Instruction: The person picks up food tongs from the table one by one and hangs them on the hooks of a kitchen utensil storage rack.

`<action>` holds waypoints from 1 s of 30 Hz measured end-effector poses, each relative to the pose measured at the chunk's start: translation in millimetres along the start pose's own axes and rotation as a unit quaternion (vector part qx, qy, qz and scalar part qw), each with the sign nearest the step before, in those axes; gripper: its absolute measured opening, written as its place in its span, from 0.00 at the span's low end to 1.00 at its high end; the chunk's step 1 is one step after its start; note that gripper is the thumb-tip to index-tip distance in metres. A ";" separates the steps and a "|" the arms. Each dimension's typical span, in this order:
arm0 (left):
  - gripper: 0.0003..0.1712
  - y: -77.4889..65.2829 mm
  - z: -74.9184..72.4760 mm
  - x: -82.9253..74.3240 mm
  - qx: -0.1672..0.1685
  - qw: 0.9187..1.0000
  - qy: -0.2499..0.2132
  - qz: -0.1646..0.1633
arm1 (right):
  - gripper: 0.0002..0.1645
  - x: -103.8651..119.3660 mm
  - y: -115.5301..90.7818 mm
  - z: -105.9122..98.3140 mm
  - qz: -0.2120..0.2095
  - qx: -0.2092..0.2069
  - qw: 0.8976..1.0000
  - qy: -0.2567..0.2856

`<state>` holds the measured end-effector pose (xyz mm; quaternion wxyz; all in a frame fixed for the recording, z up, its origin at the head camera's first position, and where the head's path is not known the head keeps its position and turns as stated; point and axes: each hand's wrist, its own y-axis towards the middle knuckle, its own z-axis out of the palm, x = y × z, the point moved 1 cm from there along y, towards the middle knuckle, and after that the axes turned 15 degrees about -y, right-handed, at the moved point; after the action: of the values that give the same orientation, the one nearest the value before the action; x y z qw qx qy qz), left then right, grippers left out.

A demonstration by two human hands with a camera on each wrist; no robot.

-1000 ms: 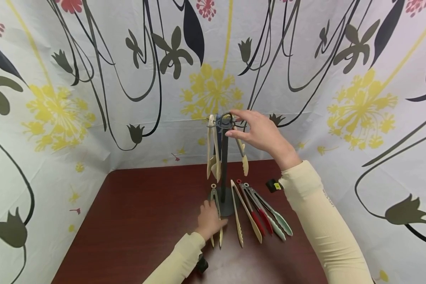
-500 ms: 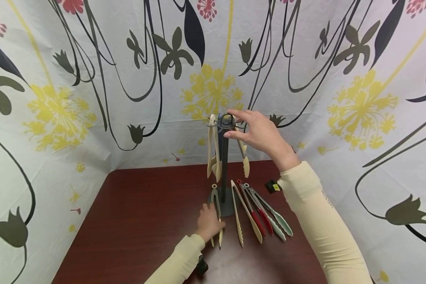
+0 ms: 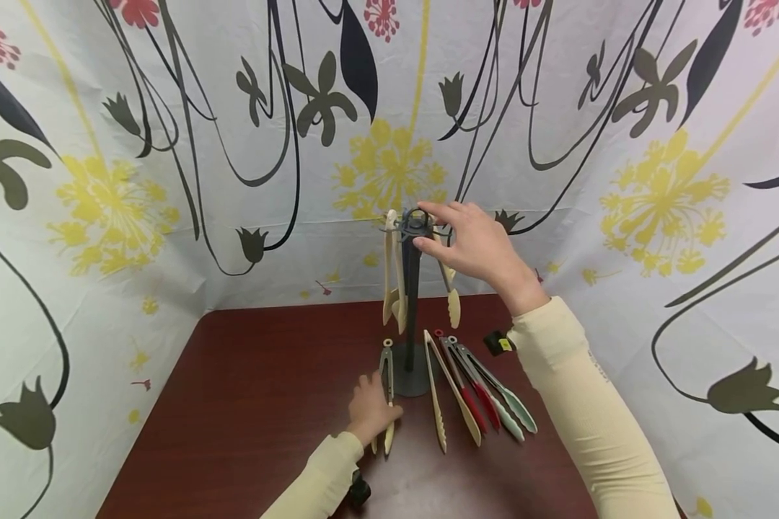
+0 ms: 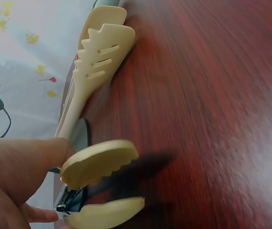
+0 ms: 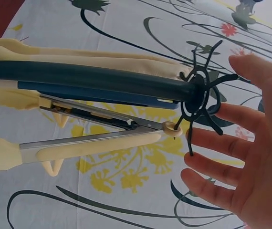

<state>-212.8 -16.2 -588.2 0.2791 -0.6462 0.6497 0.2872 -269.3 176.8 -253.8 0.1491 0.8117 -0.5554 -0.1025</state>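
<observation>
Down on the table, my left hand point(image 3: 368, 409) grips a pair of steel tongs with cream tips point(image 3: 387, 364). In the left wrist view the cream tips point(image 4: 100, 162) stand apart, and the palm side of the grip is hidden. My right hand point(image 3: 470, 238) is at the top of a dark utensil stand point(image 3: 412, 288), fingers spread beside its ring of hooks point(image 5: 200, 98). Cream tongs point(image 3: 392, 270) hang on the left side of the stand. Steel tongs with cream tips point(image 5: 98, 143) hang from a hook near my right fingers, and a blue utensil point(image 5: 102, 95) hangs behind the pole.
Right of the stand's round base point(image 3: 415, 378) lie cream tongs point(image 3: 436, 393), red-tipped tongs point(image 3: 470, 396) and mint-tipped tongs point(image 3: 500, 396), side by side on the dark red table point(image 3: 266, 375). A flower-patterned cloth point(image 3: 234, 216) encloses the table's back and sides.
My left hand and the steel tongs have shifted a little to the left, and the tongs' arms look closer together. The right hand has stayed at the stand's top.
</observation>
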 end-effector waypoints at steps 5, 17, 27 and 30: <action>0.49 -4.7 -10.5 2.7 -0.009 1.000 0.006 0.005 | 0.38 -2.0 -0.1 -3.2 -0.004 0.011 1.000 0.001; 0.49 -13.8 -28.6 14.8 -0.039 0.999 0.020 0.012 | 0.42 -3.3 0.2 -2.6 -0.004 0.008 1.000 0.016; 0.49 -15.7 -28.8 22.3 -0.021 1.000 0.021 -0.011 | 0.44 -8.1 0.6 4.9 -0.004 0.004 0.997 0.083; 0.45 -14.2 -28.8 23.6 -0.017 0.999 0.024 -0.016 | 0.45 -9.2 2.9 5.8 -0.010 0.023 0.994 0.103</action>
<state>-198.6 -53.4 -586.1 0.2563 -0.6679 0.6410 0.2783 -277.0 183.7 -258.2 0.1861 0.8264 -0.5314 -0.0067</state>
